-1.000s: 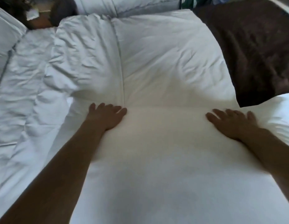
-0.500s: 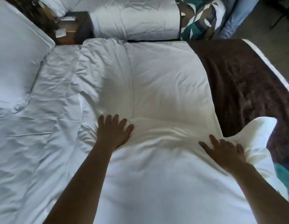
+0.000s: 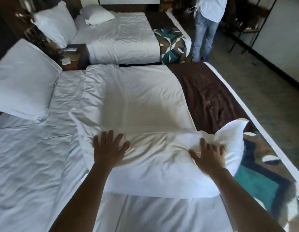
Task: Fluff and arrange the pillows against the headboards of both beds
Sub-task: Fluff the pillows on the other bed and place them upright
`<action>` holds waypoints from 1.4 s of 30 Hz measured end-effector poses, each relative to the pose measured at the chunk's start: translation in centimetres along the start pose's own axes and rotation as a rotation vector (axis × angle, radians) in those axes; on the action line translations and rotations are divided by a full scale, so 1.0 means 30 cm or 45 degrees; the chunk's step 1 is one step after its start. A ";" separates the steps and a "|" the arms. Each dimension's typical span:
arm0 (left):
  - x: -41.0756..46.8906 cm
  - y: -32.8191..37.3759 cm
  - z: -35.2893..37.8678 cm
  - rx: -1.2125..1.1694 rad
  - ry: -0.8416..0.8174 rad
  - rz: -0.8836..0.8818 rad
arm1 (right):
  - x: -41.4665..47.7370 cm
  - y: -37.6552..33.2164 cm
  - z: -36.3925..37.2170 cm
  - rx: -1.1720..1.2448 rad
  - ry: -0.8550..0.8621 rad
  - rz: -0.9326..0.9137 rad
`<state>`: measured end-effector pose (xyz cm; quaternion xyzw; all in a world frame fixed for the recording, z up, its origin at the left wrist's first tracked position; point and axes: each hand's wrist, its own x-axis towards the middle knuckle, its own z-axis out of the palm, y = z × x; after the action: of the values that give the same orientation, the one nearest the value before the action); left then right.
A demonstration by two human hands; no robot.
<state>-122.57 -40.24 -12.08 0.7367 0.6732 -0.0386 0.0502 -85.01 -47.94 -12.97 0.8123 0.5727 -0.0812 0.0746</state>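
While both hands press down on it, one plump white fabric pillow [image 3: 155, 158] lies across the middle of the near white-sheeted bed [image 3: 28, 164], at the centre of the frame and well apart from the head end at the left edge. The left hand [image 3: 108, 148] rests flat on the pillow's left part, its fingers [image 3: 110, 136] straight and spread apart. The right hand [image 3: 209, 156] presses the right part, fingers [image 3: 203, 143] also apart, just beside a bunched-up corner.

Four pillows show in all. A second large white pillow [image 3: 23, 81] sits at the head of the near bed, left of the frame. On the far white bed [image 3: 125, 34], at the upper middle, a third white pillow [image 3: 56, 24] stands upright and a fourth, smaller one [image 3: 97, 14] lies flat near it.

Two beds are in view, with one dark wooden nightstand [image 3: 76, 56] between them. One plain brown runner [image 3: 209, 94] crosses the near bed. One person in jeans [image 3: 205, 30] stands at the upper right.
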 end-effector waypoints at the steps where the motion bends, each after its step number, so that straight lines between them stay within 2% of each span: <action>1: -0.062 -0.011 -0.003 0.005 0.044 0.035 | -0.052 0.014 -0.016 -0.035 0.018 -0.014; 4: -0.200 -0.053 -0.011 0.068 0.225 0.110 | -0.141 0.077 -0.084 -0.111 0.089 -0.027; 7: -0.275 -0.090 -0.035 0.113 0.360 0.147 | -0.173 0.140 -0.128 -0.024 0.141 -0.015; 10: -0.276 -0.108 -0.047 0.135 0.456 0.163 | -0.181 0.190 -0.123 -0.093 0.122 -0.092; 13: -0.225 -0.118 -0.084 0.181 0.544 0.227 | -0.144 0.228 -0.121 -0.047 0.208 -0.135; 17: -0.163 -0.169 -0.171 0.078 0.387 0.389 | -0.069 0.268 -0.167 0.276 0.222 -0.257; 19: -0.150 -0.189 -0.201 0.048 0.275 0.458 | -0.029 0.292 -0.187 0.312 0.209 -0.344; 21: -0.146 -0.211 -0.214 0.041 0.200 0.492 | 0.009 0.322 -0.188 0.341 0.291 -0.478; 23: -0.138 -0.237 -0.234 0.051 0.147 0.467 | 0.039 0.350 -0.188 0.356 0.375 -0.614; 26: -0.129 -0.262 -0.283 -0.035 -0.097 0.376 | 0.056 0.372 -0.197 0.420 0.333 -0.700; 29: -0.110 -0.282 -0.316 -0.107 -0.285 0.326 | 0.051 0.394 -0.179 0.307 0.316 -0.770; 31: -0.081 -0.296 -0.342 -0.091 -0.308 0.333 | 0.021 0.399 -0.187 0.275 0.289 -0.684; 35: -0.039 -0.297 -0.379 -0.070 -0.304 0.322 | -0.033 0.422 -0.231 0.240 0.090 -0.467; 37: -0.032 -0.291 -0.385 -0.012 -0.278 0.278 | -0.040 0.450 -0.240 0.048 0.248 -0.507; 38: -0.031 -0.290 -0.382 0.021 -0.241 0.261 | -0.052 0.464 -0.237 0.024 0.174 -0.477; 40: -0.023 -0.297 -0.363 0.117 -0.149 0.222 | -0.027 0.501 -0.213 0.047 0.205 -0.435; 41: -0.021 -0.303 -0.354 0.173 -0.137 0.185 | -0.030 0.516 -0.192 0.053 0.096 -0.366; 42: -0.019 -0.305 -0.346 0.207 -0.138 0.162 | -0.052 0.503 -0.212 0.060 0.077 -0.221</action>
<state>-131.86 -38.70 -1.92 0.7764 0.6160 -0.1297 0.0289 -71.00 -53.05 -6.01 0.7633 0.6407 -0.0762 0.0310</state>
